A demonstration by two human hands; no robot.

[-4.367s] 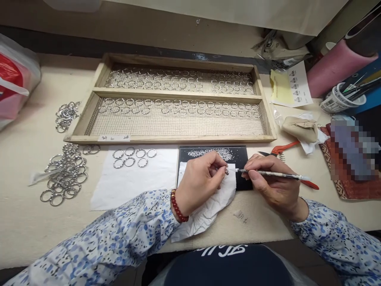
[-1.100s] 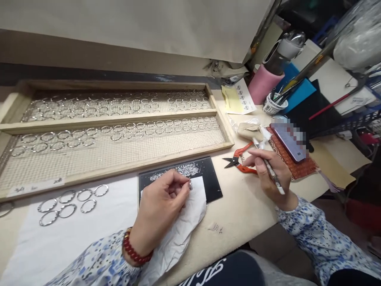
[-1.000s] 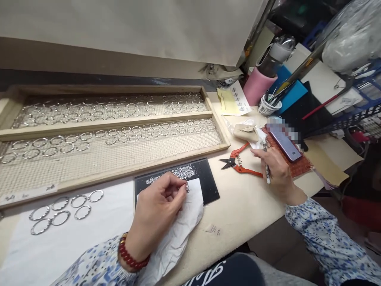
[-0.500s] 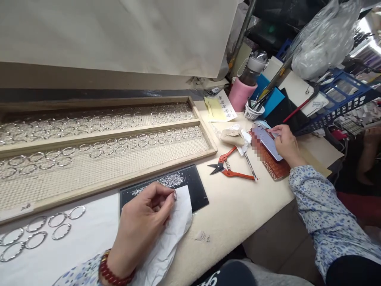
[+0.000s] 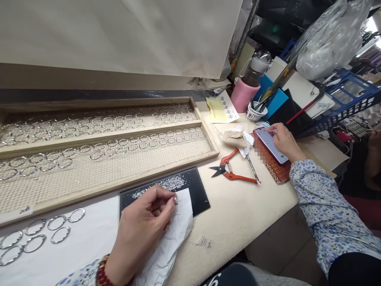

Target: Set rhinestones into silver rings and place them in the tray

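My left hand (image 5: 143, 224) rests on a crumpled white tissue (image 5: 169, 242) and pinches a small sparkling metal piece (image 5: 176, 200) between thumb and fingertips. Just beyond it lies a black tray (image 5: 196, 190) holding a heap of tiny clear stones (image 5: 169, 183). My right hand (image 5: 284, 141) is far to the right, fingers spread over a phone (image 5: 269, 140) that lies on a patterned red mat (image 5: 272, 167). The thin pen-like tool (image 5: 253, 169) lies loose on the table beside orange-handled snips (image 5: 230, 169).
A long wooden mesh tray (image 5: 125, 133) with rows of metal rings (image 5: 89, 153) fills the back left. Several loose rings (image 5: 38, 234) lie on white paper (image 5: 74, 242). At the right stand a pink bottle (image 5: 244, 91), a small cup (image 5: 255, 113), paper slips (image 5: 222, 109) and a blue basket (image 5: 348, 99).
My right hand set the pen-like tool down by the snips and reached right onto the phone. The view swung right. My left hand kept its pinch on the small piece.
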